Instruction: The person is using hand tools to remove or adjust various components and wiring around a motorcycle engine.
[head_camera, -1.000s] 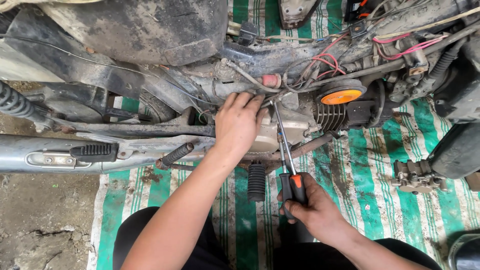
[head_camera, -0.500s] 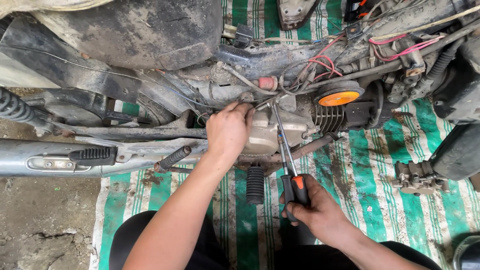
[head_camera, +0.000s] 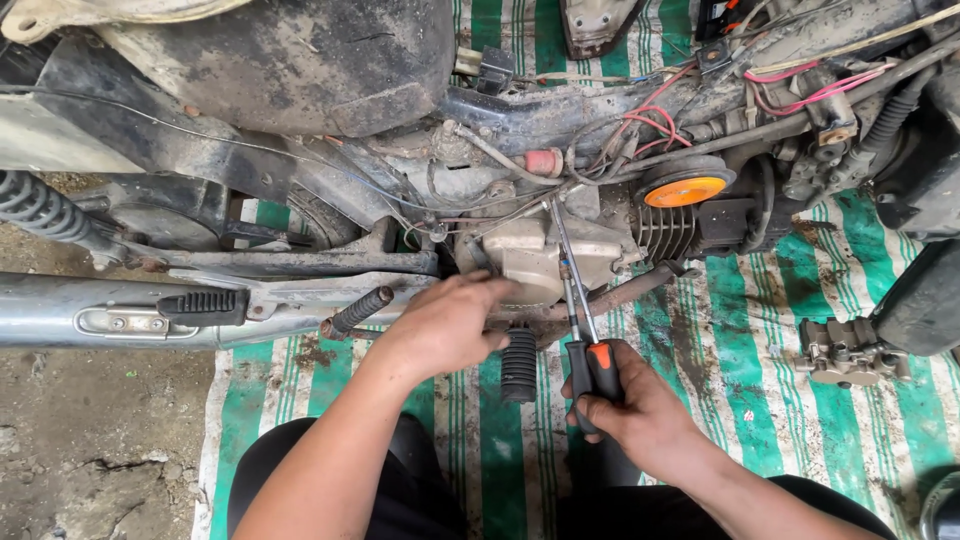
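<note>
**Left hand drops from the engine top to the lower case**

The left hand (head_camera: 450, 325) has come down! 1 second ago it was up on top of the engine casing (head_camera: 535, 258); now it rests lower, at the casing's bottom edge, fingers curled and pressing there, clamped on nothing that can be made out. The right hand (head_camera: 635, 405) stays where it was, closed tight around the black and orange handles of 2 screwdrivers (head_camera: 590, 365), their shafts running up side by side with the tips at the top of the casing, just below the tangle of red wires (head_camera: 640, 125).

Around the work: a ribbed black footpeg rubber (head_camera: 518, 365) stands between the 2 hands, and another footpeg (head_camera: 358, 310) juts out just left of the left hand. The chrome exhaust pipe (head_camera: 60, 310) lies across the left side. An orange reflector (head_camera: 685, 190) sits right of the casing, above the cooling fins. A grey metal part (head_camera: 845, 352) lies on the green striped mat (head_camera: 740, 350), well to the right.
</note>
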